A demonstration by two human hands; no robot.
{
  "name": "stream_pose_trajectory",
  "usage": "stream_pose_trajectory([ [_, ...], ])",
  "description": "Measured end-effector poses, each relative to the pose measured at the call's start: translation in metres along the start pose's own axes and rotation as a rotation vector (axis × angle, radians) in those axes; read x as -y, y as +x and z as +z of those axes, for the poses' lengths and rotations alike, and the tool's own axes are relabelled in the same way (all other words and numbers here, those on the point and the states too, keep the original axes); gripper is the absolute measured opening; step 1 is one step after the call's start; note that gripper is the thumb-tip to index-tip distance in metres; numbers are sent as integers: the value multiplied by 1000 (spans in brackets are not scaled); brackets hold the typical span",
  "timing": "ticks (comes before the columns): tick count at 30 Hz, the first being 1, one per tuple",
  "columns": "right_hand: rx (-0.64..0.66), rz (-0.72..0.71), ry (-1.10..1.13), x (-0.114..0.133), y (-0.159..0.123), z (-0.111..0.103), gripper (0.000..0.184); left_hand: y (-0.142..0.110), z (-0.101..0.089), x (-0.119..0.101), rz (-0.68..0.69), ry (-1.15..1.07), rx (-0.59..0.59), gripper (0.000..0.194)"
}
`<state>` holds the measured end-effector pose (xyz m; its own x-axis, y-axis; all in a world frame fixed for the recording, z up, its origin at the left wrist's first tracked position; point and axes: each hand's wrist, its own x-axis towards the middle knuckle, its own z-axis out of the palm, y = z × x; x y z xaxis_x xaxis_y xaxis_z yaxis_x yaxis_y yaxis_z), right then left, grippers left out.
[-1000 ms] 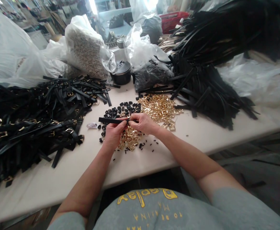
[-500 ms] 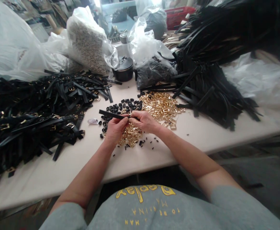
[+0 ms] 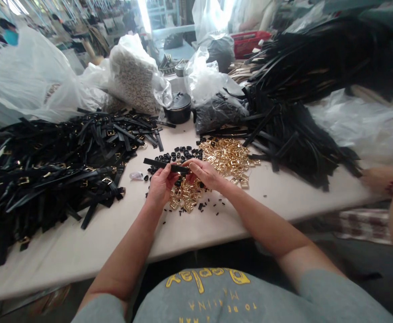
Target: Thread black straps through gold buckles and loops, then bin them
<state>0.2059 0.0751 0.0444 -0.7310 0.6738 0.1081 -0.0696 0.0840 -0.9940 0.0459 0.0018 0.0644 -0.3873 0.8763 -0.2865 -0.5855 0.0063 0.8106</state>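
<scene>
A short black strap point(image 3: 156, 163) is held between my two hands above the table. My left hand point(image 3: 161, 183) pinches it near the middle with the thumb on top. The fingers of my right hand point(image 3: 203, 173) close around its right end; whether a buckle sits there is too small to tell. Under the hands lie gold buckles point(image 3: 183, 197) in a loose heap, with a larger pile of gold buckles point(image 3: 225, 154) just beyond my right hand. Small black loops point(image 3: 179, 152) are spread behind the strap. Tiny black pieces point(image 3: 201, 206) are scattered nearer the table's front edge.
Buckled black straps point(image 3: 65, 170) are heaped at left, plain black straps point(image 3: 293, 134) at right. Plastic bags point(image 3: 134, 74), a black lidded pot point(image 3: 178, 107) and a red crate point(image 3: 250, 42) stand behind. Another person's hand point(image 3: 381, 179) rests at the right table edge.
The view has tilted up slightly. My hands have turned the strap a little and its right end shows more. Another person's arm has come in at the right.
</scene>
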Motion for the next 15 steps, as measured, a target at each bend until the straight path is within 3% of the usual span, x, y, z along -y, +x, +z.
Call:
stream_pose_trajectory([
  [8,-188,-64,-138,-4,1,-8,69,-3,-11,-14,-9,-111,-90,8],
  [15,-304,-175,-352,-1,0,-17,59,-2,-50,-51,150,-148,-199,4],
])
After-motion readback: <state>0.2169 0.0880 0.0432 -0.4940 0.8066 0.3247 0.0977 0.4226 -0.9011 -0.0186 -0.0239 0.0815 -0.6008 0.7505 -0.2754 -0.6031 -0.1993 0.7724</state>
